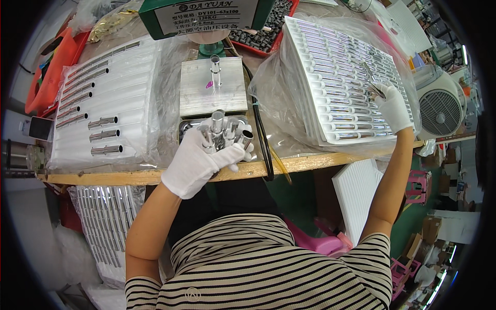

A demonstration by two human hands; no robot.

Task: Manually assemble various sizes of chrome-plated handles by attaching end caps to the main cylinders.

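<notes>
White gloves cover both hands. My left hand (199, 160) is closed around several short shiny metal tubes (217, 123), just in front of the press base. Over the right-hand white foam tray (323, 93), my right hand (391, 106) pinches a metal tube (370, 72) that tilts up from the rows. Many chrome tubes lie in that tray's grooves. A metal block (192, 85) sits at the centre, with one tube (215, 64) standing upright on it. At the left, another foam tray (137, 93) holds several tubes in separate grooves.
A green press head (150, 18) overhangs the block. Black hoses (261, 129) run down its right side. Behind stands a red bin (279, 39) of small dark parts. A fan (439, 106) is at the right, and an orange-red bin (49, 77) at the far left. The table's wooden edge (305, 161) runs in front.
</notes>
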